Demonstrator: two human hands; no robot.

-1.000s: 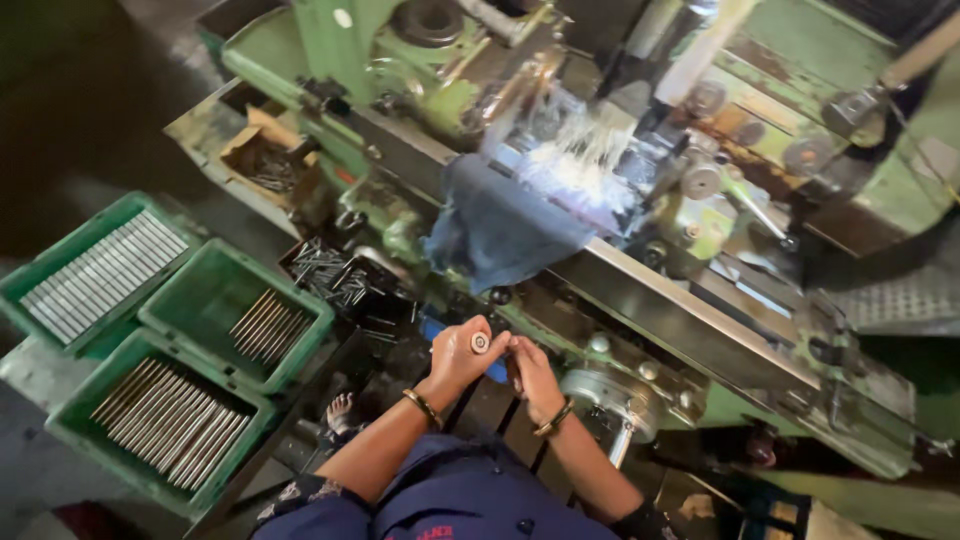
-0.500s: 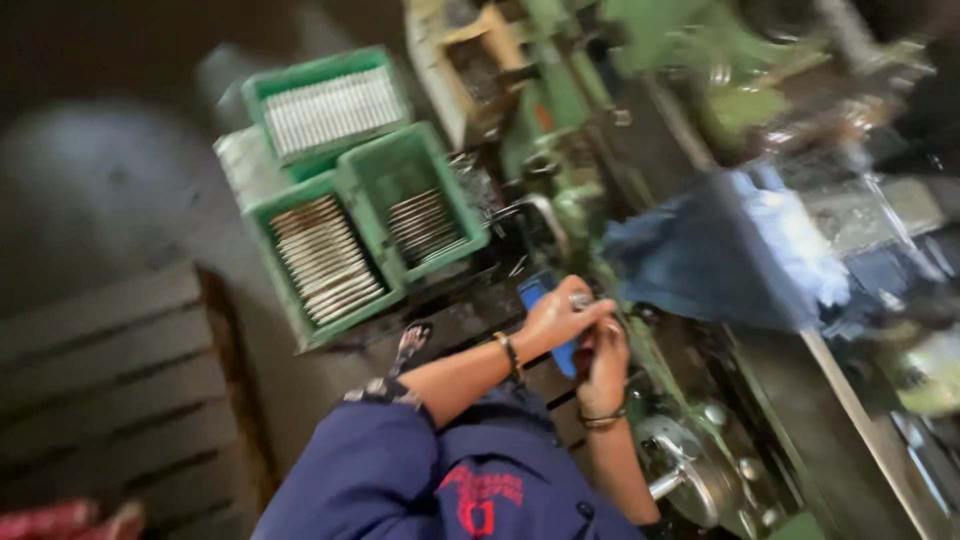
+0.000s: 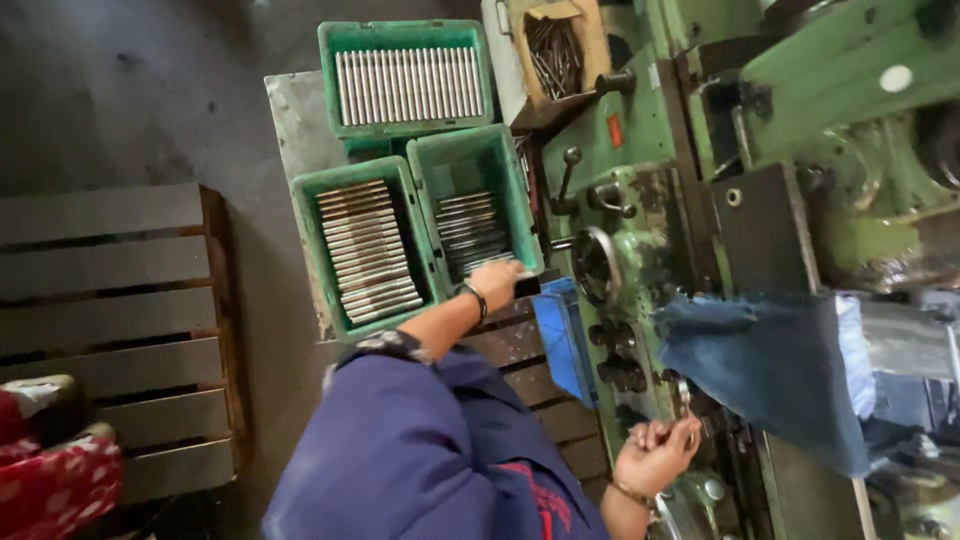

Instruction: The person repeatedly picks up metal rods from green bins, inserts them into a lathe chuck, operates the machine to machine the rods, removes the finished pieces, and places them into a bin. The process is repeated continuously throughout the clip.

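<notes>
— What does the worker's left hand (image 3: 497, 280) have hold of?

— A thin, bright metal rod (image 3: 522, 275), pinched in closed fingers at the near rim of the middle green crate (image 3: 522, 200). That crate is ribbed plastic and holds a small layer of dull steel rods lying side by side.

— And the other crates?

— Two more of the same kind. The crate on the left (image 3: 305, 215) is packed with brownish, oily rods in an even row; the far crate (image 3: 330, 60) carries paler, shinier rods. All three sit on a worn grey steel bench (image 3: 290, 110), the middle one at its right edge, against the machine.

— The right hand (image 3: 655, 455)?

— Curled shut around a small steel handle (image 3: 683, 400) on the front of the green cast-iron machine (image 3: 640, 150), just below a draped piece of blue denim cloth (image 3: 760, 370).

— Anything else nearby?

— A round black handwheel (image 3: 595, 265) on the machine's chipped painted face, a blue plastic box (image 3: 562, 335) under it, and a slatted wooden pallet (image 3: 110, 320) on the dark floor.
</notes>
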